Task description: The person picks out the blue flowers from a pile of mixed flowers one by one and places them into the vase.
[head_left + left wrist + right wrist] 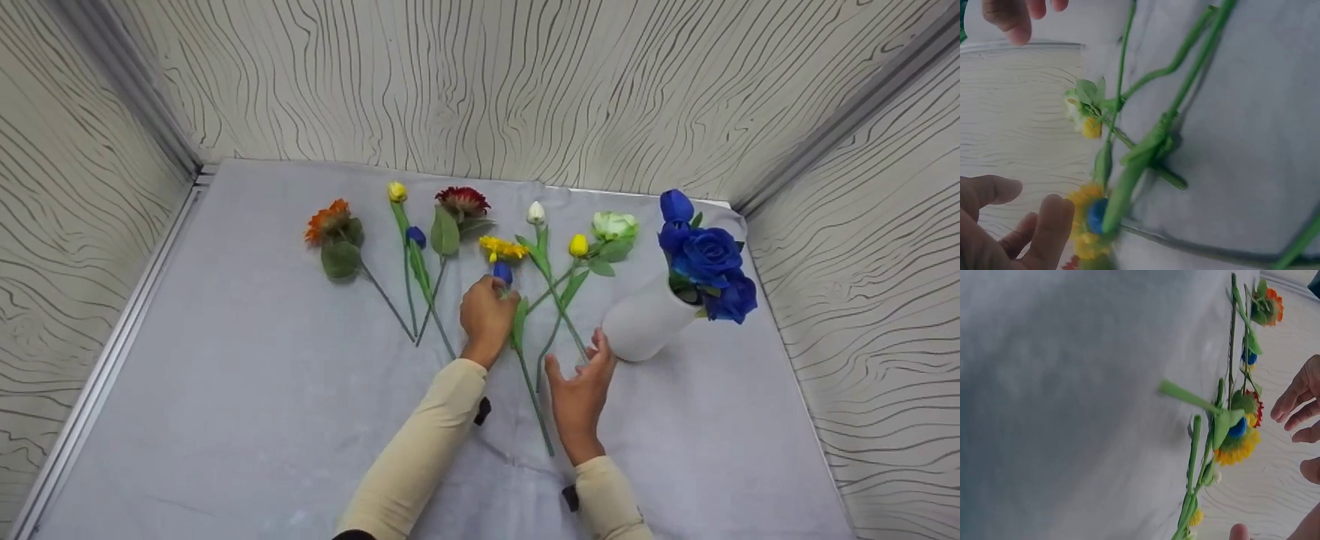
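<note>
My left hand (pixel 487 315) reaches over a blue tulip (pixel 502 272) in the middle of the cloth. Thumb and fingers are apart, with nothing between them in the left wrist view, beside the tulip's blue bloom (pixel 1098 216). A yellow flower (pixel 504 248) lies just behind that bloom. The tulip's green stem (pixel 534 397) runs toward the front. My right hand (pixel 583 390) is spread, its fingertips right by the base of a white vase (pixel 646 319). Tilted to the right, the vase holds blue roses (pixel 709 255) and a blue tulip bloom (pixel 676 205).
A white tulip (pixel 535 213), a yellow tulip (pixel 578 245) and a pale green flower (pixel 615 225) lie with crossing stems. Farther left are a red flower (pixel 463 199), another yellow tulip (pixel 397 192), a small blue tulip (pixel 415 238) and an orange flower (pixel 328 222). Patterned walls (pixel 465 82) surround the table.
</note>
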`<state>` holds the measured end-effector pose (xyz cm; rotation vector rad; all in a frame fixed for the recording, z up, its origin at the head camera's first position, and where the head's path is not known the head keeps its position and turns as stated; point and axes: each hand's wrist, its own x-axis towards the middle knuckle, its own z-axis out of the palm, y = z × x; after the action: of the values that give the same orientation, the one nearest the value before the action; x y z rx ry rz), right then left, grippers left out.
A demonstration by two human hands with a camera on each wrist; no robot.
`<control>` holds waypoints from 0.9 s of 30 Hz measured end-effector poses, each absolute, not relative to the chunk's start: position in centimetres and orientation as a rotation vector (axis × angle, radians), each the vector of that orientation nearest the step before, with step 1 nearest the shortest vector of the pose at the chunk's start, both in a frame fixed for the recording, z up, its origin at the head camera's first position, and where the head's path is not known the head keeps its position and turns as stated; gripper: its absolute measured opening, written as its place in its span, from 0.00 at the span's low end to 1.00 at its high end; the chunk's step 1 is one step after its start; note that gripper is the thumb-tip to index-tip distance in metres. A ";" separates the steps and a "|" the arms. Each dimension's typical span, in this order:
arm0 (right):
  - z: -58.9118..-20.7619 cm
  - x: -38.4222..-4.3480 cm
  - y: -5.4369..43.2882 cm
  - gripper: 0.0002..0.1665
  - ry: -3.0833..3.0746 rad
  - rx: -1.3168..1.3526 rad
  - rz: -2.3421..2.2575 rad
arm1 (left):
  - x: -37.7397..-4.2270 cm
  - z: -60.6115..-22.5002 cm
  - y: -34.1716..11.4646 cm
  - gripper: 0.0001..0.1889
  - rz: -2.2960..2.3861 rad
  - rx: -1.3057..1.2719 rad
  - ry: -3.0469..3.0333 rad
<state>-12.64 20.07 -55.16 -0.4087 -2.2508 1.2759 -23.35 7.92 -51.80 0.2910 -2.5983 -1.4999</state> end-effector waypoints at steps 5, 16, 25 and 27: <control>-55.7 -12.4 19.0 0.48 -2.377 -0.403 1.223 | -23.2 -53.2 7.1 0.12 -1.518 0.365 -2.620; -56.7 -11.8 17.7 0.42 -2.743 -0.333 1.016 | -23.2 -54.8 7.2 0.19 -1.577 0.474 -2.687; -57.7 -12.0 17.9 0.15 -2.884 -0.159 0.732 | -23.6 -55.9 7.9 0.16 -1.769 0.552 -2.743; -57.8 -12.1 18.0 0.12 -2.875 -0.137 0.731 | -23.7 -56.0 7.9 0.15 -1.776 0.554 -2.755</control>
<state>-12.10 18.05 -57.77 -0.1370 -2.8750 0.7311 -23.73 7.93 -55.98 0.5543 -2.7550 -1.7755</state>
